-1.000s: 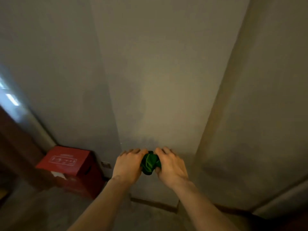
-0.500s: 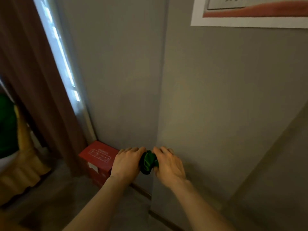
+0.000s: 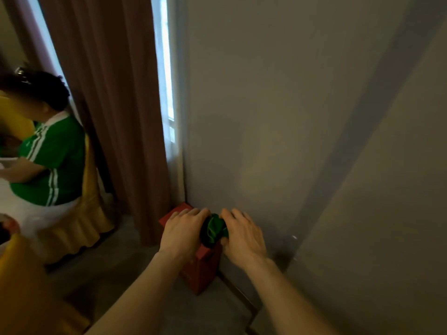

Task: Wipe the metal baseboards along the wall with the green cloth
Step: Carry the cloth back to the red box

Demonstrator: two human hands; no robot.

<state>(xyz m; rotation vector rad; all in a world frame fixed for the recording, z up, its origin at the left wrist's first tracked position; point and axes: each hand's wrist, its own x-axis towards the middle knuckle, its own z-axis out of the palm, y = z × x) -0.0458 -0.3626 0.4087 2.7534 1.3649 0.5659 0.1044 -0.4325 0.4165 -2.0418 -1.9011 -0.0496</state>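
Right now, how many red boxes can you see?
1. The red box stands on the floor against the wall, partly behind the left hand. More could be hidden by the curtain.

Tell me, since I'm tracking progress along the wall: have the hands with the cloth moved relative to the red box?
Yes. The hands holding the green cloth were right of the red box earlier; now they are directly above it.

Green cloth [image 3: 214,229] glossy, crumpled; wall [image 3: 266,117] matt, smooth.

single head view looks down, close over both hands, toward the wall [image 3: 266,117].
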